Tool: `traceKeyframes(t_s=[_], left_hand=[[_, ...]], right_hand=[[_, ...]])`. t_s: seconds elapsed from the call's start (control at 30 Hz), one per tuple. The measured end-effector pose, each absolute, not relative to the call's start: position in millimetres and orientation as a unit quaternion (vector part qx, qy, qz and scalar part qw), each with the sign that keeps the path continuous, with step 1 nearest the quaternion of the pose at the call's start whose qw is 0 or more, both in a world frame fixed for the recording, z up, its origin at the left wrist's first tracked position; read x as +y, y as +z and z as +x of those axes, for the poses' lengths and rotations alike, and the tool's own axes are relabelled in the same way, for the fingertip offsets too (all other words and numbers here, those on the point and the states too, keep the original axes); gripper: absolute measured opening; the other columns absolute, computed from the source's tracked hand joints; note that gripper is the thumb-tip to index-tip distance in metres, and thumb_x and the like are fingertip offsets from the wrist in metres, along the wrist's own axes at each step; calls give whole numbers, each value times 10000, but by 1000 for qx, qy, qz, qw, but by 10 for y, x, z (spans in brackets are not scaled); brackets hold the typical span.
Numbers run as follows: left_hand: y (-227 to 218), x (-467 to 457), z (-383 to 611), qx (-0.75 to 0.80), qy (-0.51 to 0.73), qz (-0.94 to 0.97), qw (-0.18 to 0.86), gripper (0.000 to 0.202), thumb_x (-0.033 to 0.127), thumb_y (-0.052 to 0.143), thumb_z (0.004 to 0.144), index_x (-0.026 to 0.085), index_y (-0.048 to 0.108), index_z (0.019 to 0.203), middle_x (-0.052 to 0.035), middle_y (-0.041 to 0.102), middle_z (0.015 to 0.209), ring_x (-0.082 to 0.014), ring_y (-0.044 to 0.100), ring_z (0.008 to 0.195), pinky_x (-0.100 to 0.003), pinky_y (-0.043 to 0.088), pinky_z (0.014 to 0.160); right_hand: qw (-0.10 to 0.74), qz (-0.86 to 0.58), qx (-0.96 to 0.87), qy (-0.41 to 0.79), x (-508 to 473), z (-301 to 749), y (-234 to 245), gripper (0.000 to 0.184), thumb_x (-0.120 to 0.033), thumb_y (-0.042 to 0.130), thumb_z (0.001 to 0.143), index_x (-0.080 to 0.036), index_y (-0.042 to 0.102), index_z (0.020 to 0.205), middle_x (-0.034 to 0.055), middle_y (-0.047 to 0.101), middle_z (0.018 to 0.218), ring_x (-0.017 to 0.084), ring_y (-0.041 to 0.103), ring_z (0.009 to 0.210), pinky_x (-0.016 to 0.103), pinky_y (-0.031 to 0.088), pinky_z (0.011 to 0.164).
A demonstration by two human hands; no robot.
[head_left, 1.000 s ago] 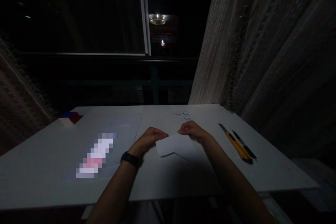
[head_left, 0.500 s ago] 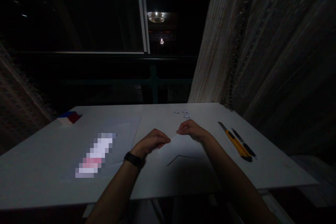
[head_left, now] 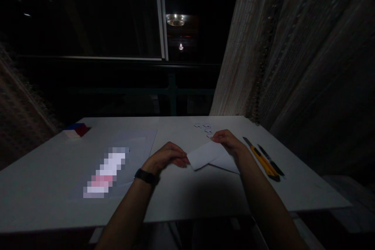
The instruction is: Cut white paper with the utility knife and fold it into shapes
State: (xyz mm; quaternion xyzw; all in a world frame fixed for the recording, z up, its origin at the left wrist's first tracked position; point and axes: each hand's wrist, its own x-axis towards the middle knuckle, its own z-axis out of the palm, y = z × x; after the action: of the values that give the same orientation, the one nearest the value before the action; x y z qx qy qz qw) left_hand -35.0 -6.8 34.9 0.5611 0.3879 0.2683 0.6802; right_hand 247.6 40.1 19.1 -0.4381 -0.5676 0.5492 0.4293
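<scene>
A folded white sheet of paper (head_left: 209,155) is held just above the table between my two hands. The fingers of my left hand (head_left: 167,156), closed together, pinch its left corner; a dark watch band (head_left: 145,176) is on that wrist. My right hand (head_left: 229,140) grips the sheet's upper edge between thumb and fingers. One flap overlaps the rest, and part of the paper lies hidden behind my right forearm. Just beyond my right hand lie several small paper pieces (head_left: 206,126) with dark marks.
On the right of the white table (head_left: 175,203) lie a yellow utility knife (head_left: 265,163) and a dark pen (head_left: 271,159). Flat paper sheets (head_left: 140,156) and a blurred-out bright patch (head_left: 107,172) are on the left. A coloured cube (head_left: 76,130) sits at the far left edge.
My right hand has shifted right with the paper. The sheet has turned and tilted, so its overlapping flap and lower edges now show. My left hand has moved slightly left.
</scene>
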Motion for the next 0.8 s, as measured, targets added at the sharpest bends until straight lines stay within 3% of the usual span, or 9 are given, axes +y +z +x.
traceKeyframes(t_s=[0.13, 0.23, 0.33, 0.5, 0.67, 0.8], left_hand=[[331, 10, -421, 408, 322, 518, 679, 267, 280, 735, 575, 65, 687, 726, -163, 688, 764, -211, 648, 651, -325, 499, 651], [293, 48, -377, 437, 394, 482, 649, 348, 401, 699, 624, 87, 683, 774, -156, 683, 831, -191, 636, 688, -287, 484, 633], [228, 53, -304, 451, 395, 520, 609, 410, 472, 669, 635, 86, 689, 773, -120, 676, 737, -156, 594, 608, -240, 429, 536], [134, 57, -251, 489, 380, 580, 529, 267, 315, 773, 506, 95, 692, 634, -74, 652, 587, -136, 538, 525, -241, 384, 521], [151, 19, -189, 452, 360, 598, 556, 283, 299, 754, 535, 116, 716, 748, -78, 676, 633, -148, 556, 544, -259, 400, 548], [127, 0, -127, 462, 361, 614, 528, 238, 287, 749, 535, 123, 721, 706, -91, 689, 667, -168, 577, 586, -271, 416, 578]], right_hand=[[451, -451, -525, 563, 405, 2469, 162, 253, -299, 777, 459, -129, 620, 561, -16, 564, 514, 94, 478, 493, 234, 320, 496], [445, -462, -524, 560, 398, 2281, 141, 258, -311, 776, 466, -134, 610, 553, -18, 557, 493, 91, 467, 468, 229, 310, 466], [427, -485, -525, 554, 371, 2039, 118, 263, -330, 769, 483, -137, 601, 544, -19, 541, 461, 85, 439, 425, 223, 279, 420], [373, -474, -530, 596, 305, 1903, 100, 243, -312, 763, 486, -140, 596, 526, -33, 521, 441, 72, 427, 413, 212, 280, 420], [310, -406, -617, 599, 247, 1902, 124, 208, -299, 741, 517, -132, 686, 629, -2, 621, 554, 104, 510, 525, 237, 371, 541], [306, -396, -658, 563, 238, 1829, 113, 162, -263, 726, 503, -143, 701, 608, 8, 654, 589, 129, 548, 590, 260, 404, 625]])
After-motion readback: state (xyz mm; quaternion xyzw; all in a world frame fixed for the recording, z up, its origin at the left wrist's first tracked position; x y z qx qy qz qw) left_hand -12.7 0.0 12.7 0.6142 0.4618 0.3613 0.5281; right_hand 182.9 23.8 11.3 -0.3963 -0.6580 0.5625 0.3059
